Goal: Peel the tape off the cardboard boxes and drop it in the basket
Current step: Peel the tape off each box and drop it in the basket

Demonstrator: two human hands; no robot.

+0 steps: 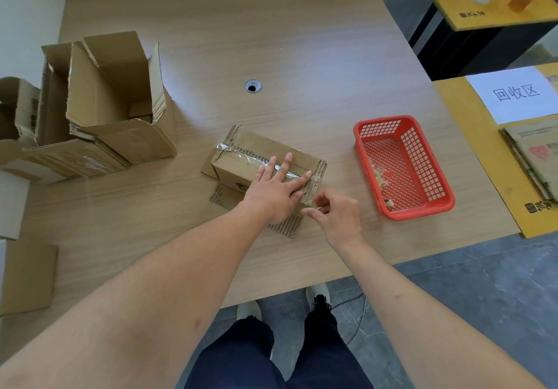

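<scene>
Head view: left hand (276, 188) flat on box (241, 162), right hand (335, 213) pinching tape (315, 182); basket (434, 204) nearby.

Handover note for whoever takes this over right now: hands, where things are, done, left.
Left hand: flat on top of the small cardboard box, fingers straight, pressing it to the table.
Right hand: fingers curled at the box's near right corner, pinching the end of the clear tape.
Red basket: right of the box, apart from it, already holding some crumpled tape scraps.
Opened boxes: stacked at the table's left.
Done: some tape binned.
Left: peel the strip along this box's top seam and drop it in the basket. Whether the opened boxes still carry tape I cannot tell.
</scene>
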